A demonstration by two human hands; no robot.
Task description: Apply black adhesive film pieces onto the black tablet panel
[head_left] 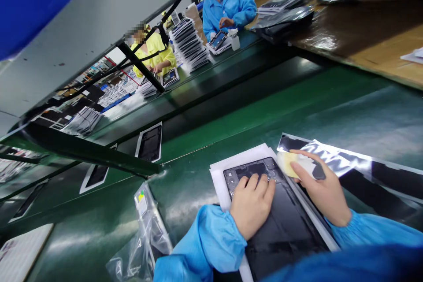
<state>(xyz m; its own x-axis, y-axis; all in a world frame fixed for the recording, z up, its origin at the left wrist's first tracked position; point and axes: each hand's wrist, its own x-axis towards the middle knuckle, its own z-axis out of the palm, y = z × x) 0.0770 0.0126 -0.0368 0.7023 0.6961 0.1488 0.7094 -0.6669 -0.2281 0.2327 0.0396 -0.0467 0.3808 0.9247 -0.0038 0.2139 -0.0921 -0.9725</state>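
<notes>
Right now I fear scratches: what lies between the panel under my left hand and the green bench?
White sheeting; the head view shows its edges beyond the black panel.

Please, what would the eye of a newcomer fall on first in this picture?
Probably the flat, black, rectangular device panel at lower right of centre, with the left hand resting on it. Just right of its upper end, the right hand holds a small yellow-and-white piece. The large, bright blue surface in the upper left corner also stands out.
</notes>
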